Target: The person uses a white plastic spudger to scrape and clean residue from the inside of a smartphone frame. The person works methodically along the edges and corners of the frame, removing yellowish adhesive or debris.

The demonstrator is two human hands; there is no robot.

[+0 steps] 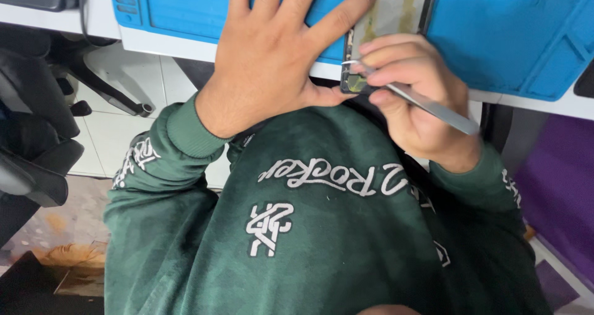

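The left hand [272, 61], fingers spread, pins the phone panel [396, 12] flat to steady it. The right hand [414, 98] pinches a metal tool [433, 108] at its corner

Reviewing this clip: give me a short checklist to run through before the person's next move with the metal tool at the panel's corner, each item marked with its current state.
1. Left hand pinning the flat panel: ok, forefinger lies on its edge.
2. Right hand gripping the metal tool: ok, pinched firmly.
3. Tool tip at the panel's near corner: ok, right at it.
4. Tip under the edge: cannot tell, fingers cover it.
5. Panel supported by the blue mat: not ok, the near corner overhangs the bench.
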